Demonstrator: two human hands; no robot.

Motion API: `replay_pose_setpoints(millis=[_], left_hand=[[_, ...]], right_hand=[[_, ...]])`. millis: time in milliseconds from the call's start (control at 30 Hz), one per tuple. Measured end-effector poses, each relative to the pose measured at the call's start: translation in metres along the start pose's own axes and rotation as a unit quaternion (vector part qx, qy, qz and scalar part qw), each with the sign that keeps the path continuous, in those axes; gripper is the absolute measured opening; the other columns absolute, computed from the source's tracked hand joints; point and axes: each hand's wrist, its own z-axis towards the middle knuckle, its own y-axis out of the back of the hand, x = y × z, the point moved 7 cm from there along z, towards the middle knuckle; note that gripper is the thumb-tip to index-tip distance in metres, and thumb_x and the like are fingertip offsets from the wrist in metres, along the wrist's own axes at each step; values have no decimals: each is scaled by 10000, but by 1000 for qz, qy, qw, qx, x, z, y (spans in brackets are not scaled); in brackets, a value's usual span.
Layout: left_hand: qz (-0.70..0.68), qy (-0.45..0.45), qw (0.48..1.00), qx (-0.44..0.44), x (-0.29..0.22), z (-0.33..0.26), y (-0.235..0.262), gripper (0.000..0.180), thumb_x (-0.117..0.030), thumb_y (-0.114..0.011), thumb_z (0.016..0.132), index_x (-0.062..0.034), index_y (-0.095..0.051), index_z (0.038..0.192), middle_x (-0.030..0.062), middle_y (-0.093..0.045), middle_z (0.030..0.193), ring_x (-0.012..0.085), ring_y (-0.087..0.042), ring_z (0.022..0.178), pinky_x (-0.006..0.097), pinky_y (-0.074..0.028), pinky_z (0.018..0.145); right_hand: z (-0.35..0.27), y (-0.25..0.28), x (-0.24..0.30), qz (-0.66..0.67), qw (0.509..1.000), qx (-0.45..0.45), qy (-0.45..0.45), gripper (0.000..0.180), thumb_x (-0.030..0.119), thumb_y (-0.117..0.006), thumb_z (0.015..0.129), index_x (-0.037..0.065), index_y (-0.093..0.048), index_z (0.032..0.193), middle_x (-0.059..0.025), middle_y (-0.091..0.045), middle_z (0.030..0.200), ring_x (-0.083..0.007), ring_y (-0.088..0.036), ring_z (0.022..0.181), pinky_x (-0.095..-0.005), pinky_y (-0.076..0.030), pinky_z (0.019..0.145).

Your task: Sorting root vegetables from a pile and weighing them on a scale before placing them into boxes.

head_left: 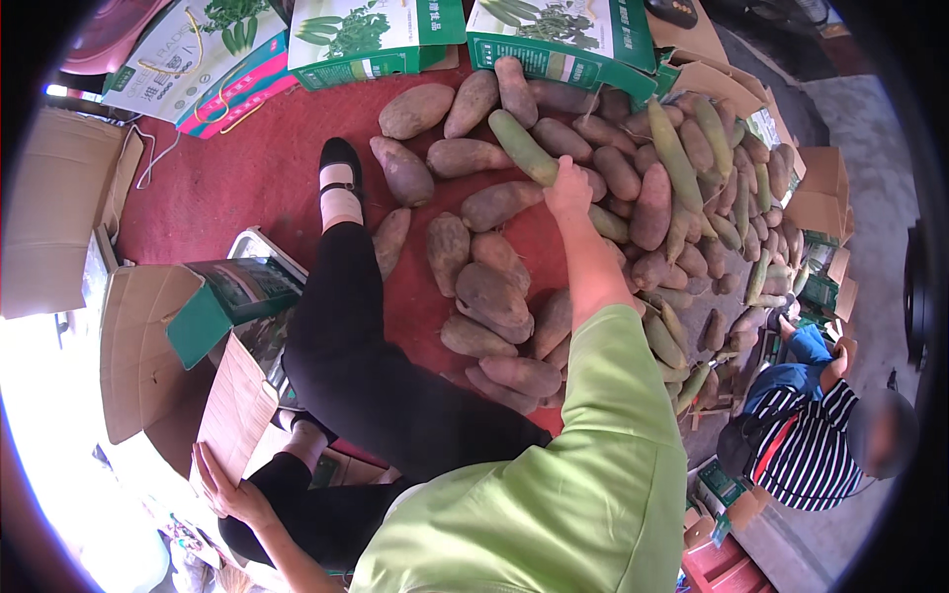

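My right hand [568,190] is closed around the lower end of a long green radish [522,146], reaching over the heap. Beneath and beside it lie many thick, reddish-brown roots [499,205], their kind unclear, some looking coated with soil. More green radishes [675,153] are mixed in at the right of the heap. My left hand [232,492] lies with its fingers stretched against a cardboard flap of an open green-and-brown carton [148,346]. Little of the carton's inside shows, being in shadow.
Printed green-and-white boxes [371,40] line the back edge of the red mat [237,188]. My legs stretch across the mat between carton and heap. At the right sits another person in a striped top [806,445], among more open cartons [820,198].
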Motion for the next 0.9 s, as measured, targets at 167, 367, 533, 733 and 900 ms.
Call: replay_pose_setpoints(millis=[167,367,533,733,900], left_hand=[[14,-4,1000,-1,-8,5,3,542,36,-441,754,-93,-502,1277,118,-529,1265,329,-508,1143,412,-377,967],[-27,37,999,8,1,-1,0,572,95,-424,719,-71,-512,1259,113,-516,1277,316,-488,1164,410,-346,985],[-40,60,997,33,-3,5,13,571,101,-442,714,-97,-525,1243,109,-507,1278,308,-463,1189,415,-348,986],[-41,43,998,7,0,3,19,487,27,-508,713,-93,-567,1181,100,-527,1237,295,-477,1170,425,-338,999],[-44,50,998,-2,3,2,21,501,29,-517,707,-109,-566,1187,94,-534,1226,290,-481,1167,420,-336,1006]], right_hand=[[-39,-24,-34,160,987,-8,-24,523,181,-736,691,90,-448,1118,-161,-580,1021,-329,-566,967,-423,-463,838],[-102,-35,-38,497,830,150,-205,449,217,-705,761,86,-497,1137,-25,-608,914,-145,-587,756,-299,-457,676],[-139,-16,-49,592,743,183,-254,341,257,-669,803,120,-543,1089,-23,-605,921,-154,-599,737,-290,-476,645],[-159,27,-35,639,717,214,-180,326,233,-664,816,78,-539,1073,-33,-589,939,-153,-587,732,-259,-473,624],[-185,140,58,624,756,198,-1,334,221,-594,856,35,-524,1125,-47,-582,983,-126,-568,816,-252,-469,687]])
